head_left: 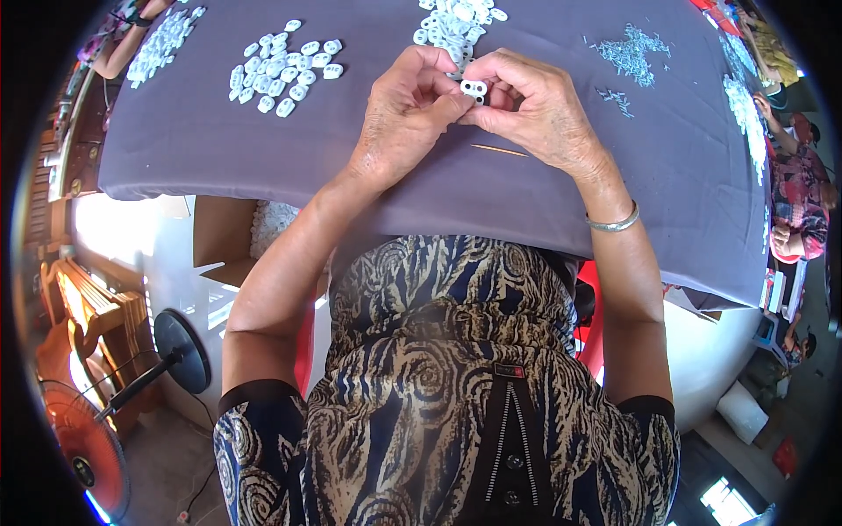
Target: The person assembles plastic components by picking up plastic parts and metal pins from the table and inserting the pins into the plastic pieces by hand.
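Observation:
Over the cloth, my left hand (405, 110) and my right hand (545, 107) meet, fingers closed around a small white plastic piece (474, 88) with two dark round holes. My left thumb presses against its left side, and my right fingertips grip it from the right. Part of the piece is hidden by the fingers. Just below my right hand a thin wooden toothpick (499, 150) lies on the cloth. Beyond my hands is a heap of white plastic pieces (452, 33).
A purple-grey cloth (289, 158) covers the table. Loose white pieces (281, 66) are scattered at left; small metal screw-like parts (631, 57) lie at right. Under the table edge sits a cardboard box (219, 232). A fan (83, 456) stands at lower left. Other people sit along both sides.

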Tool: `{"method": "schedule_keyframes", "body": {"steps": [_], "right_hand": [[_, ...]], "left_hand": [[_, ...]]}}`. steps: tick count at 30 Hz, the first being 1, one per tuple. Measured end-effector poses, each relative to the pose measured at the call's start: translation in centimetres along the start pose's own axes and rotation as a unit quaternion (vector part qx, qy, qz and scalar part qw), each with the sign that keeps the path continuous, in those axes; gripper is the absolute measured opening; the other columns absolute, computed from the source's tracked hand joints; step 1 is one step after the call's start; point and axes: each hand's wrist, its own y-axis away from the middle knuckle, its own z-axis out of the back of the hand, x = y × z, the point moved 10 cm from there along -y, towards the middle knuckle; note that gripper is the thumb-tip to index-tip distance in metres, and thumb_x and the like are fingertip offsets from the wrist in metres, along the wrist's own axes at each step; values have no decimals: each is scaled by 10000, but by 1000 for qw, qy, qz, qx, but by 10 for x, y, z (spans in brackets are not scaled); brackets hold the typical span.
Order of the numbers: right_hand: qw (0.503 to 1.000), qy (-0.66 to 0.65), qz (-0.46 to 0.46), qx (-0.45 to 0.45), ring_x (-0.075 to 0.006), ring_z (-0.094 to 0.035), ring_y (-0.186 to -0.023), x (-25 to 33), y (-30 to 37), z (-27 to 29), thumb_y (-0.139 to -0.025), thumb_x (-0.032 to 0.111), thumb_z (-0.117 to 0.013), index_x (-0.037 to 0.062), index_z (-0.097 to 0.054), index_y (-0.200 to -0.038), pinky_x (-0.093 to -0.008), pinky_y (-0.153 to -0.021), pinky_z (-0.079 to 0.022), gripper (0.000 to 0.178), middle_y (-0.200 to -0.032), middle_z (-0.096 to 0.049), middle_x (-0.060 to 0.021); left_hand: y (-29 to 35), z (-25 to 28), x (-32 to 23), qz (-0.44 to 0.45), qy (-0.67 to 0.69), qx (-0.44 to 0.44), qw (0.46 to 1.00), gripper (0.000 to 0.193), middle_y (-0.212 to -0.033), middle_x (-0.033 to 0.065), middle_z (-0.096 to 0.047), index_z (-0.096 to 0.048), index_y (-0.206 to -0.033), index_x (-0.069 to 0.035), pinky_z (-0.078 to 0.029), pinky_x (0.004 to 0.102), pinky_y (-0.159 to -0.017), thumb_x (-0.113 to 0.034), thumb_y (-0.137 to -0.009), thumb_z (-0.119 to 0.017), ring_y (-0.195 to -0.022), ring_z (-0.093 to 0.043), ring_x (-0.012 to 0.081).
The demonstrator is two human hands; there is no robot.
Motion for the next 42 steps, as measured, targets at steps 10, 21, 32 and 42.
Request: {"method": "schedule_keyframes", "body": {"steps": [10, 21, 32, 42], "right_hand": [[998, 7, 52, -41, -37, -468, -589, 14, 1, 7, -710, -38, -730, 41, -644, -933, -205, -515, -398, 252, -782, -550, 19], [990, 91, 97, -49, -91, -479, -585, 22, 4, 1, -694, 29, -753, 69, -618, -1042, -248, -521, -429, 376, -792, -531, -10], [961, 261, 92, 4, -307, -602, -717, 17, 9, -17, -772, 152, -692, 47, -517, -908, -408, -600, -497, 245, -869, -577, -90], [964, 242, 105, 28, -321, -603, -676, 14, 12, -29, -825, 166, -645, 13, -492, -775, -410, -581, -496, 222, -734, -587, -123]], "left_hand": [[-2, 3, -12, -1, 22, 20, 1000, 219, -759, 5, -622, -566, -1060, -48, -458, 204, -613, -22, -847, -612, -673, -539, 52], [0, 1, -7, -40, -17, 14, 999, 210, -756, 16, -627, -548, -1059, -29, -477, 214, -655, -14, -859, -609, -704, -555, 51], [2, -4, -4, -36, -7, 29, 999, 257, -755, -12, -601, -547, -1088, -35, -434, 189, -635, 15, -842, -602, -693, -512, 27], [2, -12, 3, 7, 69, 89, 994, 316, -737, -41, -532, -599, -1153, -59, -401, 216, -645, 6, -846, -560, -706, -469, 45]]}}
